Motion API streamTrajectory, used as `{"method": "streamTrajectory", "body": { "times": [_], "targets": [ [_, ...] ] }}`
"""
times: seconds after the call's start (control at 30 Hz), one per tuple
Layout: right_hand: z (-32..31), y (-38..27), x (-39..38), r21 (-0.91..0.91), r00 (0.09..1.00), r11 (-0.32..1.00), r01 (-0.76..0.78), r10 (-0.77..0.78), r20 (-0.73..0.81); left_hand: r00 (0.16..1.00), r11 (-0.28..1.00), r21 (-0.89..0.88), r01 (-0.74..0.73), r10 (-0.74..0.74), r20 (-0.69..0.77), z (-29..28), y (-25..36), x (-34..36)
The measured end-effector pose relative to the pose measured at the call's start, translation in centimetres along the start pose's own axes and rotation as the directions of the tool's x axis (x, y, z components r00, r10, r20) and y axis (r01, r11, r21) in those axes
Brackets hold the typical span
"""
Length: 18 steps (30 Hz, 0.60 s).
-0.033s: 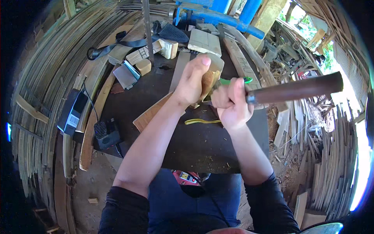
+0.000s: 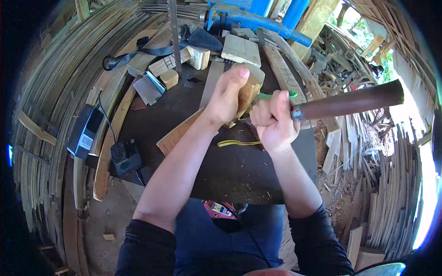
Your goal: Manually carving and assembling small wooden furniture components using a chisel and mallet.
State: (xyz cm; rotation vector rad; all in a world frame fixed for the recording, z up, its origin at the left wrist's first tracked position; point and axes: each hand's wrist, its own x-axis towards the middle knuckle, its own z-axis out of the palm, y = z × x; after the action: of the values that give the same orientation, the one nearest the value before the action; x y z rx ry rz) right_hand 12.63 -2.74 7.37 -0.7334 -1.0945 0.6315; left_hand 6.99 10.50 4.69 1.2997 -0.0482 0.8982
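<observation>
My left hand [image 2: 224, 94] is closed around a shaped piece of wood [image 2: 246, 96] with a rounded brown side, its thumb up at the far end. Beside it my right hand [image 2: 276, 120] is a fist on a tool with a thick brown wooden handle [image 2: 352, 101] and a metal collar. The handle juts out to the right, past the fist. Its working end, toward the wood, is hidden, so its exact kind cannot be told. Both hands are over a dark tabletop [image 2: 216, 172]. Below my left wrist lies a flat wooden board [image 2: 177, 133].
A yellow strap [image 2: 238, 143] and wood shavings lie on the table. Wood blocks [image 2: 169, 79], a pale slab [image 2: 241, 49] and a green object [image 2: 293, 94] are beyond or beside my hands. A black device [image 2: 126, 158] stands at left. Stacked wooden strips [image 2: 46, 152] flank both sides.
The outer end of the tool's handle has risen slightly and come a little toward the left. My left hand and the wood stay almost in place.
</observation>
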Motion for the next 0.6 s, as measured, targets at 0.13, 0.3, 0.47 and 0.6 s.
{"method": "streamTrajectory", "body": {
  "times": [0.13,0.3,0.47,0.6],
  "targets": [
    [0.5,-2.1,0.3,0.250,0.979,0.956,0.151,-0.180,0.097,0.999,0.999,0.010,0.037,-0.037,0.005,-0.7,-0.5,0.0],
    [0.3,1.6,-0.9,0.042,0.990,0.995,-0.093,0.097,-0.105,1.000,1.000,-0.003,0.018,-0.018,-0.011,0.4,-0.4,0.1],
    [0.6,-0.8,-0.2,0.138,0.989,0.981,0.137,-0.142,0.029,1.000,0.999,0.039,0.020,-0.020,0.016,0.0,-0.3,0.4],
    [1.0,0.5,-0.4,-0.047,0.992,0.999,0.012,-0.017,-0.126,0.999,0.998,0.023,0.054,-0.054,0.004,-0.2,-0.4,0.3]
  ]
}}
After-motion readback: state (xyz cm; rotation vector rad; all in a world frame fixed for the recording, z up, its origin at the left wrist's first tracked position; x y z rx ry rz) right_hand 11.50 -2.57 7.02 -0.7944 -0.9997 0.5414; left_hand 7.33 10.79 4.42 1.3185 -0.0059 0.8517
